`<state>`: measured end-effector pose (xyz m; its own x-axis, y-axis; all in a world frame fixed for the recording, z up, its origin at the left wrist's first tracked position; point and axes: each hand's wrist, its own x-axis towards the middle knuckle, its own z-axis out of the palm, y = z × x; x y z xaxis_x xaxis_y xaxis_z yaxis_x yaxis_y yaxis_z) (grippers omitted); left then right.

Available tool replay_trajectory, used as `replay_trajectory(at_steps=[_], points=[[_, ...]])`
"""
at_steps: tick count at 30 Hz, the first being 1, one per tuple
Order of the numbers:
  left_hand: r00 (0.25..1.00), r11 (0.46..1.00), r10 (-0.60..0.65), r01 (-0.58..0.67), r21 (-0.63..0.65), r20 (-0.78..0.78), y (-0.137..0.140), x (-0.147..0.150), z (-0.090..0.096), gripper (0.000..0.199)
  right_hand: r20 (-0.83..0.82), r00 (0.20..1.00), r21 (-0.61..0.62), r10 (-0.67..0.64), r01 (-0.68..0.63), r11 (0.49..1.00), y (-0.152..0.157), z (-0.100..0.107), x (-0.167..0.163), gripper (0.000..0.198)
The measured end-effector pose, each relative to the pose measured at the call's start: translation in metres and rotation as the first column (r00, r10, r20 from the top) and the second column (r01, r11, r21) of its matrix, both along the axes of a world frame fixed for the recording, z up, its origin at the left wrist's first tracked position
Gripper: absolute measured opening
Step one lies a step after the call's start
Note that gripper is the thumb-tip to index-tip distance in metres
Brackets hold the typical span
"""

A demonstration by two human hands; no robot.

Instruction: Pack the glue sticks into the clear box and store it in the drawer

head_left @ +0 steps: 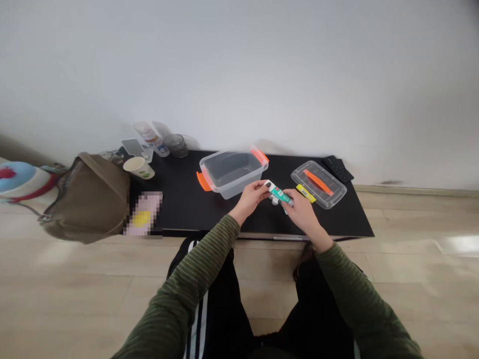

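Note:
Between my two hands is a slim green-and-white carton (278, 192), held tilted above the front of the black table. The fingers of my left hand (251, 198) pinch its upper left end. My right hand (302, 210) is closed around its lower right end. Small white objects (274, 200), too small to name, show just beneath the carton. To the left, behind my left hand, stands a clear plastic box (235, 174) with orange latches, its top uncovered. Beyond my right hand lies its clear lid (335, 197) with an orange handle, a small yellow packet (306, 193) against its edge.
On the black table (179, 209), a paper cup (138, 168), a dark glass (176, 145) and a spray bottle (151, 138) stand at the left. A brown bag (90, 199) overhangs that end. A black patterned object (338, 168) lies behind the lid, near the wall.

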<state>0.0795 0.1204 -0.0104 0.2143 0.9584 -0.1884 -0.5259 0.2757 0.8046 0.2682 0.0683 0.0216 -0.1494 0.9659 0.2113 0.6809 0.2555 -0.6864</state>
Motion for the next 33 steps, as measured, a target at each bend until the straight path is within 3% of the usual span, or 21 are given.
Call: replay_trajectory(at_steps=[5, 8, 12, 15, 17, 19, 21, 23, 25, 28, 30, 33], points=[[1.0, 1.0, -0.01, 0.01, 0.004, 0.002, -0.001, 0.004, 0.0, 0.036, -0.038, 0.999, -0.057, -0.01, 0.008, 0.998, 0.0, -0.005, 0.003, 0.031], [1.0, 0.999, -0.022, 0.022, 0.029, 0.001, -0.003, 0.006, 0.002, 0.036, -0.217, 0.976, -0.189, -0.007, -0.035, 0.981, 0.002, -0.01, 0.005, 0.03], [0.998, 0.996, -0.066, 0.066, 0.062, -0.003, -0.004, 0.006, 0.004, 0.04, -0.551, 0.824, -0.481, -0.132, -0.185, 0.857, 0.005, -0.015, 0.006, 0.034], [0.996, 0.992, -0.087, 0.09, 0.09, -0.034, -0.001, 0.006, 0.0, 0.041, -0.635, 0.745, -0.549, -0.204, -0.25, 0.797, 0.007, -0.013, 0.007, 0.032], [0.992, 0.989, -0.077, 0.088, 0.116, -0.098, 0.003, 0.007, -0.005, 0.041, -0.599, 0.778, -0.551, -0.189, -0.229, 0.802, 0.011, -0.008, 0.011, 0.029], [0.967, 0.984, -0.034, 0.076, 0.158, -0.253, 0.005, 0.01, -0.012, 0.04, -0.477, 0.862, -0.528, -0.17, -0.126, 0.84, 0.017, -0.002, 0.017, 0.028], [0.866, 0.967, 0.041, 0.091, 0.237, -0.498, 0.004, 0.013, -0.019, 0.039, -0.258, 0.948, -0.439, -0.186, 0.057, 0.897, 0.023, 0.001, 0.027, 0.027], [0.679, 0.924, 0.125, 0.186, 0.334, -0.723, 0.0, 0.016, -0.024, 0.039, 0.008, 0.968, -0.312, -0.252, 0.242, 0.919, 0.03, 0.001, 0.038, 0.028], [0.476, 0.861, 0.198, 0.334, 0.384, -0.857, -0.007, 0.017, -0.027, 0.037, 0.237, 0.92, -0.239, -0.312, 0.367, 0.899, 0.035, -0.002, 0.048, 0.032], [0.234, 0.794, 0.256, 0.503, 0.342, -0.938, -0.016, 0.019, -0.029, 0.036, 0.439, 0.851, -0.261, -0.289, 0.429, 0.865, 0.04, -0.011, 0.059, 0.037], [0.138, 0.779, 0.265, 0.552, 0.297, -0.954, -0.02, 0.019, -0.029, 0.036, 0.505, 0.83, -0.294, -0.238, 0.424, 0.856, 0.041, -0.017, 0.062, 0.039], [0.089, 0.779, 0.267, 0.566, 0.269, -0.96, -0.022, 0.02, -0.028, 0.028, 0.561, 0.808, -0.322, -0.178, 0.411, 0.853, 0.042, -0.024, 0.061, 0.043]])
